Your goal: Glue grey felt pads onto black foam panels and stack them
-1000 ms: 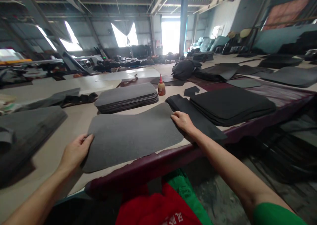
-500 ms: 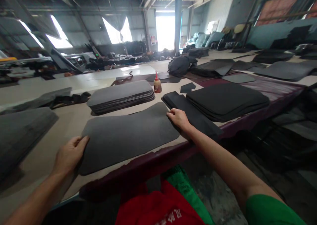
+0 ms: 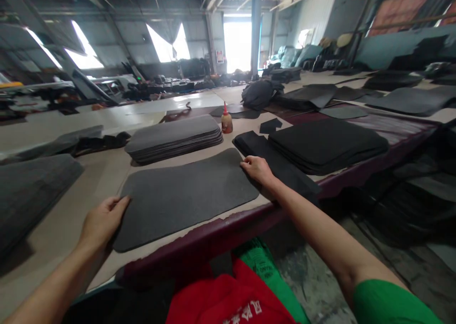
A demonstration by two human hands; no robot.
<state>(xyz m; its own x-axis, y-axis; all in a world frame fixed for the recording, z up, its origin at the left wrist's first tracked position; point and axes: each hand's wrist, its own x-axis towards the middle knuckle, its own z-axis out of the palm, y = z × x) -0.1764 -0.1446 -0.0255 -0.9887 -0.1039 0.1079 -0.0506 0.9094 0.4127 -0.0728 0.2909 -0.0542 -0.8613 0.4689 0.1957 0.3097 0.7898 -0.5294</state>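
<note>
A dark grey sheet with rounded corners (image 3: 188,195) lies on the table in front of me, its far right part bending slightly upward. My left hand (image 3: 105,217) pinches its left edge between thumb and fingers. At the right edge, my right hand (image 3: 257,169) is closed on the same sheet, with the fingertips curled over the rim. Just behind it sits a stack of grey sheets (image 3: 174,138). Long black strips of material (image 3: 274,165) lie beside my right hand, partly under the forearm.
A glue bottle with a red nozzle (image 3: 226,119) stands behind the sheet. To the right is a stack of black sheets (image 3: 327,143); at far left, a dark grey pile (image 3: 35,186). The table's front edge, covered in maroon material (image 3: 213,233), runs close to my body.
Both hands keep their grip on the sheet. It has shifted very slightly to the right, and its far edge now sits flatter and more even.
</note>
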